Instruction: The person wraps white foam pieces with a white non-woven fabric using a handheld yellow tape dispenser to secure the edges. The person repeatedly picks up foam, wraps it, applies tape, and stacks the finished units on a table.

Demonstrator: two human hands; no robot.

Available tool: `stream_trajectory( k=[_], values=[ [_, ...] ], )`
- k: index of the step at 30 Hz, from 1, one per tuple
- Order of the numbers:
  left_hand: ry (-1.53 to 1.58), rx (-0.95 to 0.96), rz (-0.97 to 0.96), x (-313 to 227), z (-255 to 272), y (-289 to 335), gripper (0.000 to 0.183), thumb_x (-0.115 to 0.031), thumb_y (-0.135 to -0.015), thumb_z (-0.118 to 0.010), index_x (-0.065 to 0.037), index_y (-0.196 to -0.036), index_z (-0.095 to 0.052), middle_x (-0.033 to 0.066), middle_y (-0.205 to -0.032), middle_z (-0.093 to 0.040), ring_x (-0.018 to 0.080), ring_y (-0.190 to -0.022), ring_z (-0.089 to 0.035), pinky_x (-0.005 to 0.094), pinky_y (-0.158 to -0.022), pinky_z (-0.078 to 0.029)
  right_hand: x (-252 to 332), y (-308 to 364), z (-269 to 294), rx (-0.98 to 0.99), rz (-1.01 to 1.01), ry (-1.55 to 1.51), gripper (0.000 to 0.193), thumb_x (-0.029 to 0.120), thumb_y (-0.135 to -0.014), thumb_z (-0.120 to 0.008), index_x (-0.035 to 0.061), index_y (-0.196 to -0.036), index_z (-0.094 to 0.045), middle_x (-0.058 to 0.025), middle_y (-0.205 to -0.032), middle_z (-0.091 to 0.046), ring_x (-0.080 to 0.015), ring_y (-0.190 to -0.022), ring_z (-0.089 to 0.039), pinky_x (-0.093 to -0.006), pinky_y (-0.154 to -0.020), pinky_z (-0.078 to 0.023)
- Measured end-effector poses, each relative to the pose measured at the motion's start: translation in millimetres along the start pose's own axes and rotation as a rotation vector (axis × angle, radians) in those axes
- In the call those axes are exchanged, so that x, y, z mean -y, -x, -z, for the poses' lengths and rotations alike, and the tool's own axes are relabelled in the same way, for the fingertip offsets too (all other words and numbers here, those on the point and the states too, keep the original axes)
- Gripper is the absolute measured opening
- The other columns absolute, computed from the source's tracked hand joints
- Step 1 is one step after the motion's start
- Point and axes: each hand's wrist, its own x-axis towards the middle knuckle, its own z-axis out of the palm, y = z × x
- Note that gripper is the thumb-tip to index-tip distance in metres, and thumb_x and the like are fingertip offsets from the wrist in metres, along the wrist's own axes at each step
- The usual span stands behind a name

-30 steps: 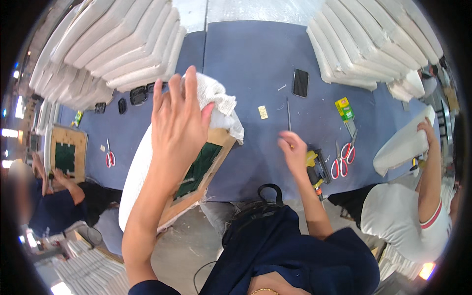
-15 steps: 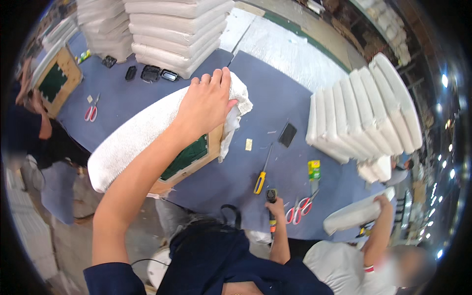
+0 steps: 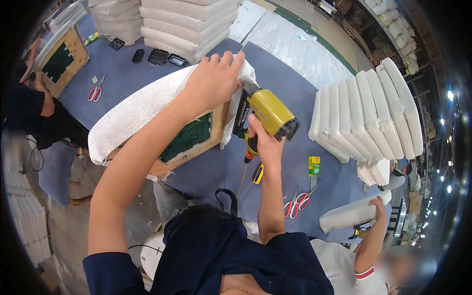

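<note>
A padded seat in white fabric stands on edge, its wooden frame and green webbing turned toward the right. My left hand curls over its upper far corner, fingers closed on the fabric edge. My right hand grips a yellow and black staple gun; its nose is at the frame's edge just below my left fingers. Whether the nose touches the wood cannot be made out. An air hose runs down from the gun's handle. Partly behind my right forearm lies a yellow-handled screwdriver.
Stacks of white padded seats stand at the far left and right of the blue-grey table. Red-handled scissors and a green-yellow box lie at right. Co-workers handle seats at both sides.
My right hand has raised the staple gun from the table's near edge up to the seat's corner. My left hand keeps its hold on the seat, which is tilted slightly differently.
</note>
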Motion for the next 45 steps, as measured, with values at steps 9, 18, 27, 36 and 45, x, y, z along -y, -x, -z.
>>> stream_trajectory(
  k=[9,18,27,36,45],
  values=[
    [0.001,0.036,0.017,-4,7,4,0.076,-0.017,-0.088,-0.076,0.001,-0.153,-0.042,0.0191,-0.128,-0.06,0.0359,-0.11,-0.065,0.0458,-0.093,-0.054,-12,-3,-3,-0.02,0.009,0.147,0.033,0.021,-0.093,-0.081,-0.0019,-0.117,-0.074,-0.0077,-0.108,-0.076,-0.0145,-0.095,-0.069,-0.0321,-0.083,-0.055],
    [-0.031,0.116,-0.033,-10,19,2,0.084,-0.011,-0.082,-0.075,0.004,-0.155,-0.038,0.0208,-0.129,-0.056,0.0379,-0.11,-0.063,0.0466,-0.095,-0.053,-26,-4,4,0.041,0.029,0.317,0.038,0.029,-0.09,-0.084,-0.0002,-0.113,-0.074,-0.01,-0.103,-0.075,-0.0178,-0.097,-0.069,-0.035,-0.087,-0.053],
    [0.877,0.519,0.021,66,39,-18,0.068,-0.041,-0.11,-0.053,0.008,-0.155,-0.043,0.0264,-0.162,-0.044,0.0369,-0.15,-0.042,0.0427,-0.126,-0.029,-24,17,-3,-0.063,0.036,0.079,0.025,0.024,-0.093,-0.084,0.0029,-0.101,-0.073,0.0026,-0.077,-0.066,-0.0065,-0.066,-0.058,-0.0274,-0.06,-0.047],
    [0.697,0.679,0.255,41,48,-5,0.077,-0.057,-0.113,-0.029,0.007,-0.154,-0.04,0.0289,-0.158,-0.046,0.0417,-0.15,-0.041,0.0437,-0.126,-0.027,-31,38,-16,-0.165,0.114,0.057,0.019,0.015,-0.094,-0.08,0.0018,-0.106,-0.073,0.0023,-0.079,-0.066,-0.0068,-0.066,-0.058,-0.0271,-0.059,-0.047],
    [-0.155,0.157,-0.08,-11,47,34,0.061,-0.036,-0.109,-0.05,0.012,-0.146,-0.042,0.0319,-0.13,-0.058,0.0452,-0.12,-0.063,0.0547,-0.121,-0.034,-17,38,-14,-0.104,0.043,0.042,0.024,0.018,-0.094,-0.083,0.0015,-0.106,-0.071,0.0022,-0.078,-0.065,-0.007,-0.067,-0.057,-0.0281,-0.059,-0.046]
  ],
)
